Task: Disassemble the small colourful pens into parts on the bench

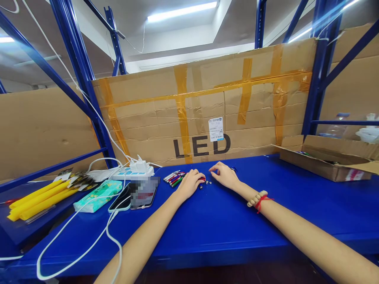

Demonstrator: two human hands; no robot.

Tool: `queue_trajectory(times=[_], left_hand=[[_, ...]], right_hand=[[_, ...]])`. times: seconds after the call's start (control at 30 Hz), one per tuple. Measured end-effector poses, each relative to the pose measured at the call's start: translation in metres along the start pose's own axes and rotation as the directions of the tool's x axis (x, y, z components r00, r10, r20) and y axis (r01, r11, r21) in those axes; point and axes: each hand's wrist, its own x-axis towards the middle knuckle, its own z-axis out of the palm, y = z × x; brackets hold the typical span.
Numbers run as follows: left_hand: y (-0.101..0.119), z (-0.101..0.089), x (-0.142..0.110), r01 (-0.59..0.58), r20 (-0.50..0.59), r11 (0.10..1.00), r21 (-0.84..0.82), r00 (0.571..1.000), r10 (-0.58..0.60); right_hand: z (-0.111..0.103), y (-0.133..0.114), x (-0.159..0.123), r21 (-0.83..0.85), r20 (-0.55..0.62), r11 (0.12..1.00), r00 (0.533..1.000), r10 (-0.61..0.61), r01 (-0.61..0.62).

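Observation:
My left hand point(191, 182) rests on the blue table point(213, 221) with fingers curled around a small red object I can barely make out. My right hand point(224, 174) lies just to its right, fingers pinched together on something tiny and dark. Between the two hands sit a few small silver button-like pieces point(206, 183). A bundle of small coloured pen-like sticks point(174, 178) lies just left of my left hand. A beaded bracelet and red string point(259, 199) circle my right wrist.
Two phones point(134, 196) and a teal tissue pack point(99, 195) lie at left, with a white power strip point(130, 170) and cables behind. Yellow tubes point(38, 199) sit on a lower shelf. An open cardboard box point(328, 157) stands at right. A taped cardboard wall marked LED backs the table.

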Motion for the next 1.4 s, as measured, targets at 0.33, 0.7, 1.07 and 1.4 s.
queue_trajectory(times=[0.33,0.7,1.07,1.4], left_hand=[[0.002,0.001,0.000,0.002,-0.020,0.999,0.049,1.000,-0.001],[0.003,-0.001,-0.001,0.283,-0.157,0.945,0.164,0.953,-0.258],[0.008,-0.002,-0.002,0.428,-0.030,0.888,0.170,0.903,-0.429],[0.008,-0.001,-0.002,0.505,-0.043,0.856,0.105,0.863,-0.504]], right_hand=[[0.000,-0.003,-0.002,0.003,0.074,0.995,0.993,-0.097,0.097],[-0.007,-0.012,-0.004,-0.141,0.096,0.989,0.995,-0.037,0.051],[0.002,-0.007,-0.003,0.205,0.087,0.977,0.993,-0.079,0.060],[0.005,-0.007,-0.001,0.162,0.055,0.965,0.974,-0.220,0.209]])
